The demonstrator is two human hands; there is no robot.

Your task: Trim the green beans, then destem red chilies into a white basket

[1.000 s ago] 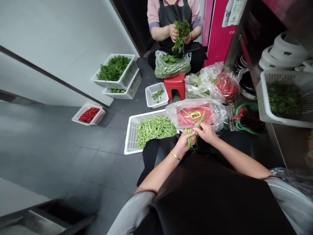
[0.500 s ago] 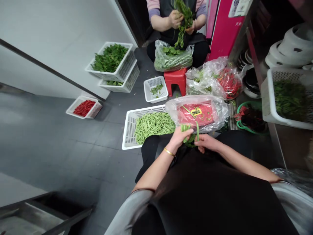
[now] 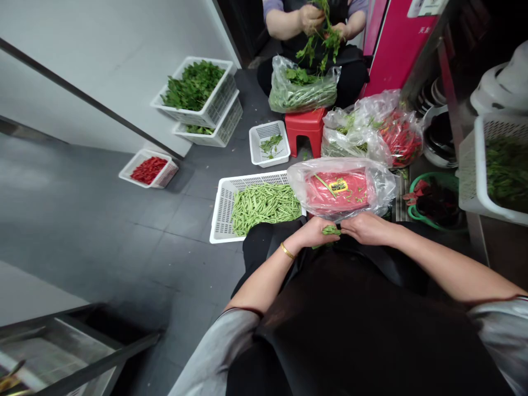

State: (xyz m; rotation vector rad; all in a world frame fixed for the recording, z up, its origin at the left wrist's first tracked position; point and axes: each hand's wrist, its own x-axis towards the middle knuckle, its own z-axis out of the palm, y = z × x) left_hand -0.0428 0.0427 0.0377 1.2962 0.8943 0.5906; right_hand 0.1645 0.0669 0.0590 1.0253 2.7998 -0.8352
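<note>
My left hand (image 3: 317, 232) is closed around a small bunch of green bean pieces (image 3: 331, 230) over my lap. My right hand (image 3: 363, 228) meets it fingertip to fingertip, its fingers pinched together; what they grip is too small to make out. Just beyond my hands lies a red surface (image 3: 350, 192) inside a clear plastic bag (image 3: 381, 184), with a bean (image 3: 325, 186) and green scraps on it. To the left, a white basket (image 3: 223, 212) holds many green beans (image 3: 266, 206).
Across from me a person's hands (image 3: 312, 21) hold leafy stems above a bag on a red stool (image 3: 305, 125). White baskets of greens (image 3: 214, 113), red chillies (image 3: 149, 170) and a few leaves (image 3: 270, 146) stand on the floor. A green basin (image 3: 433, 220) is at the right.
My hands have come together, and the long bean that stood upright at my right hand no longer shows. One bean on the red surface looks shorter. The view has shifted slightly.
</note>
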